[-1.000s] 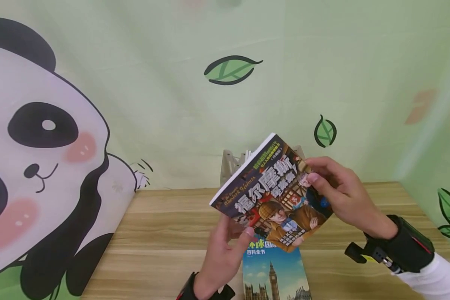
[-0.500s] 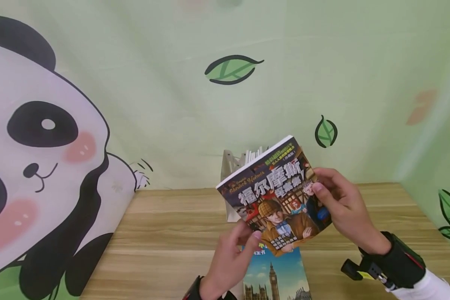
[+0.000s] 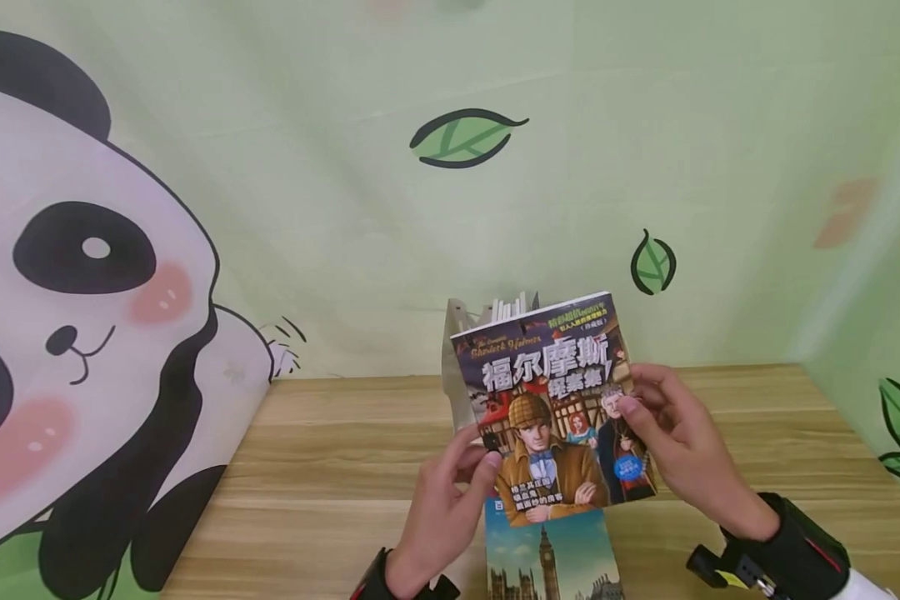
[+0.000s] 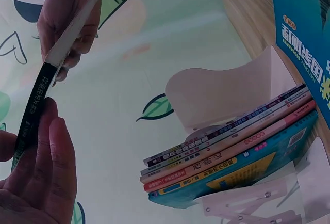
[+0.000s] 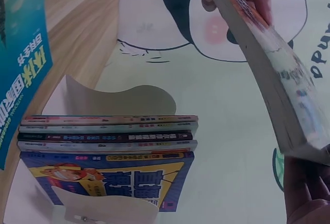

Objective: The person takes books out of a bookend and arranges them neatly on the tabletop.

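Note:
A Sherlock Holmes paperback [image 3: 547, 408] with a detective in a checked cap on its cover is held up over the table, front towards the head camera. My left hand [image 3: 445, 500] pinches its left edge, thumb on the cover. At the right edge, my right hand [image 3: 686, 442] pinches it too, thumb in front. The wrist views show the paperback [image 4: 38, 100] nearly edge-on, its dark spine facing the left wrist camera. Below it lies a blue book [image 3: 551, 550] with a clock tower on the cover; its top part is hidden by the paperback.
Behind the paperback stands a white book rack [image 3: 457, 400], mostly hidden in the head view. Several upright books [image 5: 108, 136] fill it between its end plates. The wooden tabletop [image 3: 330, 467] meets a green backdrop [image 3: 345, 208] printed with a panda and leaves.
Both hands have turned the paperback clockwise from a steep tilt to nearly upright. The right hand has moved down. More of the rack's books show behind. The blue book has stayed put.

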Available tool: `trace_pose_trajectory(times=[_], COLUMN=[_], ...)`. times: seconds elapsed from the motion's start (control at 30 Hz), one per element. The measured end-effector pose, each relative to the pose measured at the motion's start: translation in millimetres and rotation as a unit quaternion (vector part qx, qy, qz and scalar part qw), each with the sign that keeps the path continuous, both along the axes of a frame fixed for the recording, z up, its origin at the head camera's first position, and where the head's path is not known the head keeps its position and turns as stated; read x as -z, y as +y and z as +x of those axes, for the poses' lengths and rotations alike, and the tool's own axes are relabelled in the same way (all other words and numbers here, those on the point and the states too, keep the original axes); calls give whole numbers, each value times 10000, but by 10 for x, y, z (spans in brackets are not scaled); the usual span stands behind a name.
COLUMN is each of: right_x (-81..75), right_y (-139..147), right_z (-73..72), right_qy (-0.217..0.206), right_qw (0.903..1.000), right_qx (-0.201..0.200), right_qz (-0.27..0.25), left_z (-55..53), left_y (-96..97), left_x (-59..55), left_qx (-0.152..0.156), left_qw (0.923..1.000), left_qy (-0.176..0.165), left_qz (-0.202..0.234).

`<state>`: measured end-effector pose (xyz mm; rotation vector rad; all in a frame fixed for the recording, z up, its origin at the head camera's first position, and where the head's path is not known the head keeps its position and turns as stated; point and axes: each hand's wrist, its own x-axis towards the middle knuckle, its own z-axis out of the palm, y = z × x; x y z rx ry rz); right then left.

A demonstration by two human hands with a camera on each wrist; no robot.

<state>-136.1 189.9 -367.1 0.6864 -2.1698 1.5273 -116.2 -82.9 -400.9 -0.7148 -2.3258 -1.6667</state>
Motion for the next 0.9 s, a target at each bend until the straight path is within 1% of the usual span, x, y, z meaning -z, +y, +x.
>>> trace_pose_trajectory(times=[0.03, 0.2, 0.33, 0.4, 0.63, 0.8, 0.87, 0.9], right_x=[20, 116, 204, 253, 396, 498, 537, 553], right_y=[-2, -25, -29, -27, -26, -15, -13, -14], right_z=[9, 61, 99, 117, 159, 176, 180, 181], right_qy=[-12, -191, -353, -415, -628, -816, -825, -821], right_qw=[10000, 9998, 9991, 9987, 9968, 9944, 9939, 9938], right_qx=[14, 63, 216, 280, 476, 596, 649, 664], right_qz=[30, 54, 56, 66, 142, 309, 352, 353], left_z=[-1, -9, -19, -22, -18, 8, 12, 12], left_y=[-11, -59, -72, -77, -94, -106, -110, -112], left_x=[2, 17, 50, 72, 156, 201, 220, 230], left_qx=[-14, -121, -41, 7, 198, 331, 319, 315], left_qw=[9999, 9993, 9996, 9995, 9983, 9952, 9935, 9931], left_qy=[-113, -335, -246, -262, -514, -907, -1087, -1121], left_qz=[-19, -89, -97, -148, -182, -153, -135, -140])
